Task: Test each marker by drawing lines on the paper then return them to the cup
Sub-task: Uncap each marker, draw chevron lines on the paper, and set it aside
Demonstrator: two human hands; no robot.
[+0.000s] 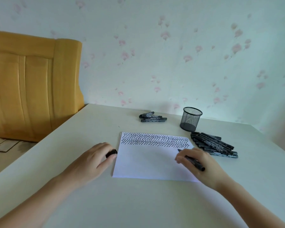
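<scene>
Head view: right hand (198,163) grips marker (192,159), left hand (95,156) pinches half-hidden cap (111,153).

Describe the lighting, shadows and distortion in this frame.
Head view: soft, cool daylight, no glare; only faint shadows under the left hand, right hand and mesh cup. Wide-angle lens bows the table edges; marker labels too blurred to read.
</scene>
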